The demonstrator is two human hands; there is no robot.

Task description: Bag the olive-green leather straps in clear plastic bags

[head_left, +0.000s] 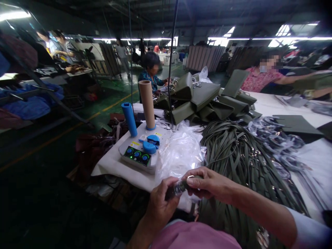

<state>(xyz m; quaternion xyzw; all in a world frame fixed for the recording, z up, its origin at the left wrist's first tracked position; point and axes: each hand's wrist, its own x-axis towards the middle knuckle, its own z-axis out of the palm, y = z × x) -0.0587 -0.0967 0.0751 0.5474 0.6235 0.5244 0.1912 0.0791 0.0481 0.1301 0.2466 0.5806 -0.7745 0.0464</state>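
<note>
Close in front of my body, my left hand [162,200] and my right hand [207,181] both grip a short dark green strap [181,186]. Shiny clear plastic and what looks like a metal fitting show between the fingers. Its ends are hidden by my hands. Just beyond them lies a pile of clear plastic bags [181,148]. A big heap of dark green straps [233,152] with metal hardware spreads under and beside my right forearm.
A grey machine [137,141] with blue knobs, a brown cardboard tube and a blue post stands at left. Green handbags [199,97] are stacked behind the straps; plastic-wrapped hardware [277,141] lies right. Cables hang overhead. Two people [153,72] work across the table.
</note>
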